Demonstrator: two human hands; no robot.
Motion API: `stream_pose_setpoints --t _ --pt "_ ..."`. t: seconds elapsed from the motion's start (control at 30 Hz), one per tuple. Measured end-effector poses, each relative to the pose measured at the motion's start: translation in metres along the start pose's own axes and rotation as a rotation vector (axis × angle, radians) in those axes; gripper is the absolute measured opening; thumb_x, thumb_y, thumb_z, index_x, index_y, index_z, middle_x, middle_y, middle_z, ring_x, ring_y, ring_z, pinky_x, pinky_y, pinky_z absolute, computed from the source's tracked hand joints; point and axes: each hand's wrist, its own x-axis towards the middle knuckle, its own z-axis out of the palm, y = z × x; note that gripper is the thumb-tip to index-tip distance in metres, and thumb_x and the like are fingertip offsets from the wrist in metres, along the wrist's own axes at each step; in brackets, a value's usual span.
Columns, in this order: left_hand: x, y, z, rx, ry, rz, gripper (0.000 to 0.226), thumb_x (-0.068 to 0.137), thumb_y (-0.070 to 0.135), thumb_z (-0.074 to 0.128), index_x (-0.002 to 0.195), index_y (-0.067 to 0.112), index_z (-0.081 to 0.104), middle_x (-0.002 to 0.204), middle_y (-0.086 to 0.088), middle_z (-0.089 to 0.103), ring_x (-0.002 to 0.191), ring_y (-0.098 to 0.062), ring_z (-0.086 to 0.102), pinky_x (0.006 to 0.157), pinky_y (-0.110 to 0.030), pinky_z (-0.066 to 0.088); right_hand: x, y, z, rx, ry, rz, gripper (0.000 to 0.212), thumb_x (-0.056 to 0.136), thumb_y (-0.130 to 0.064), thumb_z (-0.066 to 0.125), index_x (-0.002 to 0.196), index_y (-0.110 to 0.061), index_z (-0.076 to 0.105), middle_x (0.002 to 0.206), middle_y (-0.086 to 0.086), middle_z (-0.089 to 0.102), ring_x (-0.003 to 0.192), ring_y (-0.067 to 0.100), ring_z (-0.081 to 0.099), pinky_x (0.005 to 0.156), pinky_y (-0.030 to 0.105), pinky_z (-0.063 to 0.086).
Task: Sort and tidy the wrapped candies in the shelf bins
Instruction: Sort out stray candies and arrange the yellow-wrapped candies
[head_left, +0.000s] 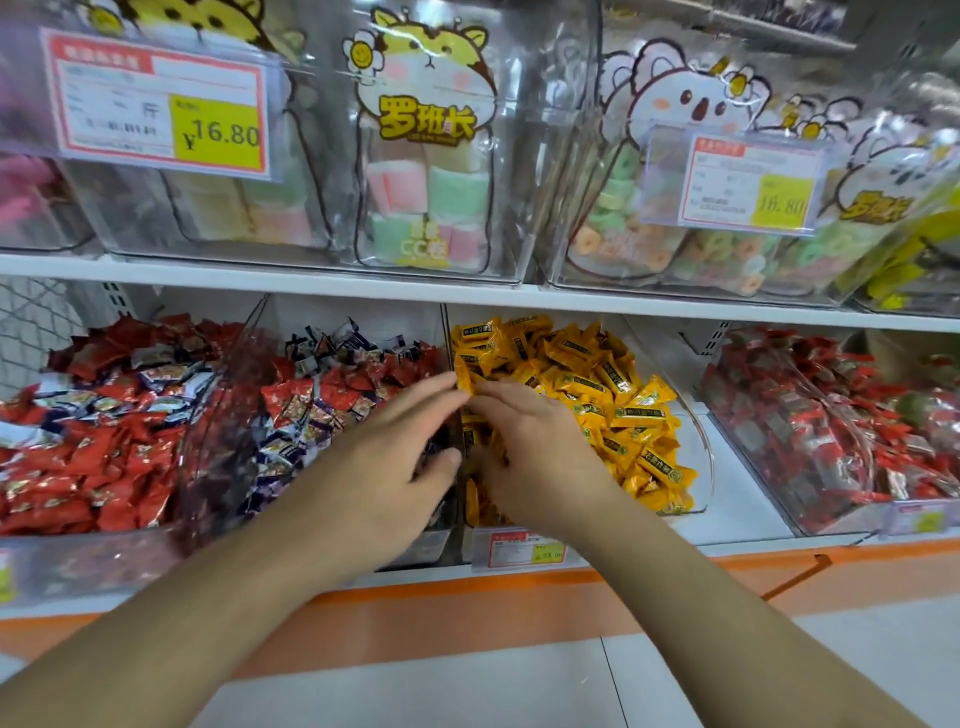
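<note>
On the lower shelf a clear bin (702, 457) holds a heap of yellow wrapped candies (613, 395). The bin to its left holds mixed red and purple-white candies (332, 389). My left hand (395, 452) reaches over the mixed bin with straight, blurred fingers. Its tips touch a yellow candy (462, 375) at the clear divider (451, 332) between the two bins. My right hand (530, 441) lies flat on the yellow heap, its fingertips meeting the left hand's at that same candy. The candies under both palms are hidden.
A far-left bin holds red candies (104, 441), and a tilted bin at the right holds more red candies (831, 431). The upper shelf edge (311, 283) carries bagged marshmallows (426, 197), ring gummies (649, 249) and price tags. A small price tag (524, 551) hangs below the yellow bin.
</note>
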Motion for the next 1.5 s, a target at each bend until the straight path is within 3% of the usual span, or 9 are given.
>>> stream_pose_setpoints --t 0.1,0.17,0.37,0.9,1.1,1.23,1.33,1.43,1.5 --pt "0.007 -0.003 0.013 -0.019 -0.016 0.023 0.056 0.105 0.050 0.042 0.158 0.047 0.021 0.159 0.044 -0.002 0.144 0.013 0.017 0.112 -0.017 0.023 0.005 0.010 0.008 -0.157 -0.053 -0.001 0.065 0.087 -0.056 0.043 0.149 -0.036 0.049 0.157 -0.006 0.047 0.150 0.020 0.036 0.121 0.050 0.029" --pt "0.009 -0.008 0.015 -0.012 -0.001 0.040 0.055 0.103 0.054 0.041 0.156 0.050 0.024 0.158 0.045 0.000 0.142 0.014 0.019 0.107 -0.017 0.024 0.007 0.018 0.008 -0.219 -0.011 -0.007 0.063 0.088 -0.061 0.045 0.146 -0.038 0.052 0.154 -0.009 0.050 0.147 0.017 0.040 0.121 0.046 0.029" --pt "0.009 -0.017 0.014 0.005 0.013 0.067 0.052 0.101 0.059 0.043 0.151 0.056 0.028 0.155 0.050 0.004 0.142 0.021 0.014 0.103 -0.012 0.018 0.008 0.045 -0.001 -0.248 0.079 0.041 0.052 0.083 -0.044 0.076 0.133 -0.036 0.062 0.133 -0.013 0.063 0.130 0.016 0.054 0.109 0.040 0.038" --pt "0.008 -0.016 0.016 -0.002 0.015 0.048 0.057 0.099 0.061 0.042 0.153 0.057 0.025 0.155 0.051 0.002 0.145 0.019 0.009 0.111 -0.019 0.017 0.009 0.058 -0.008 -0.042 0.230 0.150 0.054 0.084 -0.034 0.082 0.134 -0.026 0.064 0.133 -0.002 0.066 0.126 0.022 0.058 0.110 0.045 0.047" --pt "0.008 -0.014 0.017 -0.011 0.013 0.035 0.057 0.100 0.057 0.043 0.154 0.054 0.025 0.155 0.051 0.001 0.145 0.020 0.008 0.111 -0.017 0.016 0.011 0.055 -0.015 0.021 0.202 0.177 0.059 0.085 -0.029 0.082 0.141 -0.028 0.062 0.141 -0.003 0.062 0.134 0.020 0.052 0.115 0.032 0.039" --pt "0.010 -0.017 0.018 -0.014 0.016 0.045 0.056 0.100 0.057 0.045 0.153 0.054 0.028 0.155 0.050 0.004 0.145 0.019 0.012 0.110 -0.017 0.017 0.008 0.042 -0.035 0.220 0.116 0.105 0.059 0.092 -0.030 0.076 0.147 -0.038 0.055 0.151 -0.017 0.052 0.142 0.002 0.040 0.115 0.015 0.026" --pt "0.011 -0.019 0.018 -0.005 0.034 0.049 0.055 0.099 0.055 0.048 0.152 0.052 0.034 0.156 0.048 0.010 0.146 0.017 0.015 0.112 -0.016 0.018 0.003 0.044 -0.053 0.450 0.240 0.194 0.041 0.098 -0.027 0.068 0.138 -0.039 0.064 0.136 -0.021 0.064 0.126 -0.006 0.053 0.105 0.010 0.036" --pt "0.012 -0.006 0.024 0.067 0.127 0.054 0.052 0.101 0.039 0.054 0.151 0.044 0.040 0.159 0.038 0.020 0.149 0.012 0.012 0.123 -0.026 0.019 -0.010 0.065 -0.072 0.485 0.462 0.360 0.028 0.099 -0.020 0.061 0.122 -0.031 0.075 0.104 -0.010 0.077 0.094 0.006 0.068 0.086 0.026 0.053" --pt "0.020 0.016 0.031 0.095 0.173 0.127 0.053 0.100 0.029 0.056 0.150 0.041 0.042 0.159 0.033 0.025 0.151 0.008 0.012 0.123 -0.023 0.012 -0.025 0.085 -0.076 0.454 0.502 0.480 0.032 0.099 -0.015 0.056 0.118 -0.033 0.074 0.105 -0.010 0.077 0.087 0.010 0.068 0.083 0.031 0.053"
